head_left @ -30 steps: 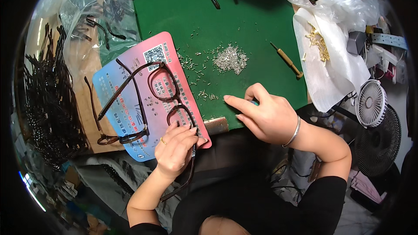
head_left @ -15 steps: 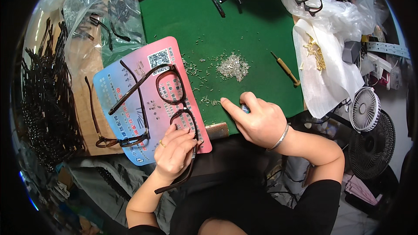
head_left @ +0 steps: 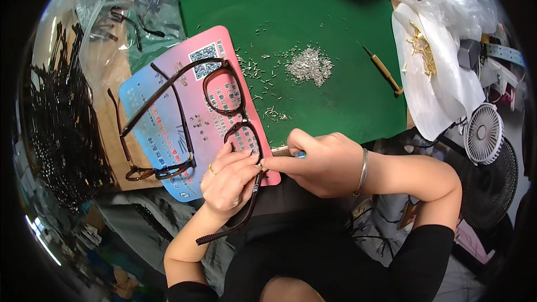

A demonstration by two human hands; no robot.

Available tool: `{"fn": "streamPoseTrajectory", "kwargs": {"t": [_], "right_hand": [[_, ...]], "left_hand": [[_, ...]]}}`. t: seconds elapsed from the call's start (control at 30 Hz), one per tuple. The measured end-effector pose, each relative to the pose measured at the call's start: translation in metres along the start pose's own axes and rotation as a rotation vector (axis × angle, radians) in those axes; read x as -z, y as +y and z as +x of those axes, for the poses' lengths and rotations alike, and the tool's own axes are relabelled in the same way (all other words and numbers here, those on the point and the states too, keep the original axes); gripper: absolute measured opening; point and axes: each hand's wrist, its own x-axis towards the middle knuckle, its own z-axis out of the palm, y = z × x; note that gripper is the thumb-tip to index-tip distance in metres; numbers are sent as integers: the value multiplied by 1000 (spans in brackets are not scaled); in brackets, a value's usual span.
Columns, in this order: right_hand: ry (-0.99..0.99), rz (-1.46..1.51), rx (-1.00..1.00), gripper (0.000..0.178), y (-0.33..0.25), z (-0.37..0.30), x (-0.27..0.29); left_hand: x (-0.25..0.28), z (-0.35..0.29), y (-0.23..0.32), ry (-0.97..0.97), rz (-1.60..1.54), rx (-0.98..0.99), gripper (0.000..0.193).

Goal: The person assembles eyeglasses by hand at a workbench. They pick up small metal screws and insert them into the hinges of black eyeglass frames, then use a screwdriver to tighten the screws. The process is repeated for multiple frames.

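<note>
A pair of dark brown eyeglasses (head_left: 244, 116) lies over a pink and blue printed card (head_left: 211, 39), its two temples folded out. Around the hinge end of the nearer lens, my left hand (head_left: 230, 182) is closed on the frame. My right hand (head_left: 330, 165) is closed round a small blue-ended tool (head_left: 301, 154), mostly hidden in the fist. Its index fingertip meets the left fingers at the hinge; any small part pinched there is too small to make out. Left of them, a second pair of brown glasses (head_left: 162, 172) rests partly on the card.
Small silver screws (head_left: 310, 66) form a pile on the green mat (head_left: 347, 19), with others scattered leftward. A yellow-handled screwdriver (head_left: 386, 70) lies on the right. Brass-coloured pieces (head_left: 423, 50) sit on white wrapping. Dark temples (head_left: 56, 128) are heaped at far left; fans (head_left: 484, 134) stand right.
My right hand has moved left and nearer from beside the loose screws to the glasses' hinge, joining my left hand. My left hand still holds the frame. The whole view has shifted slightly.
</note>
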Motion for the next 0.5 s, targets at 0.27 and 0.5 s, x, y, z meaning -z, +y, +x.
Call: {"fn": "streamPoseTrajectory", "kwargs": {"t": [0.27, 0.5], "right_hand": [[-4, -11, -18, 28, 2, -3, -2], [-32, -24, 24, 29, 2, 1, 1]], "left_hand": [[-2, 0, 2, -6, 21, 10, 18], [-1, 0, 2, -5, 28, 8, 18]]}}
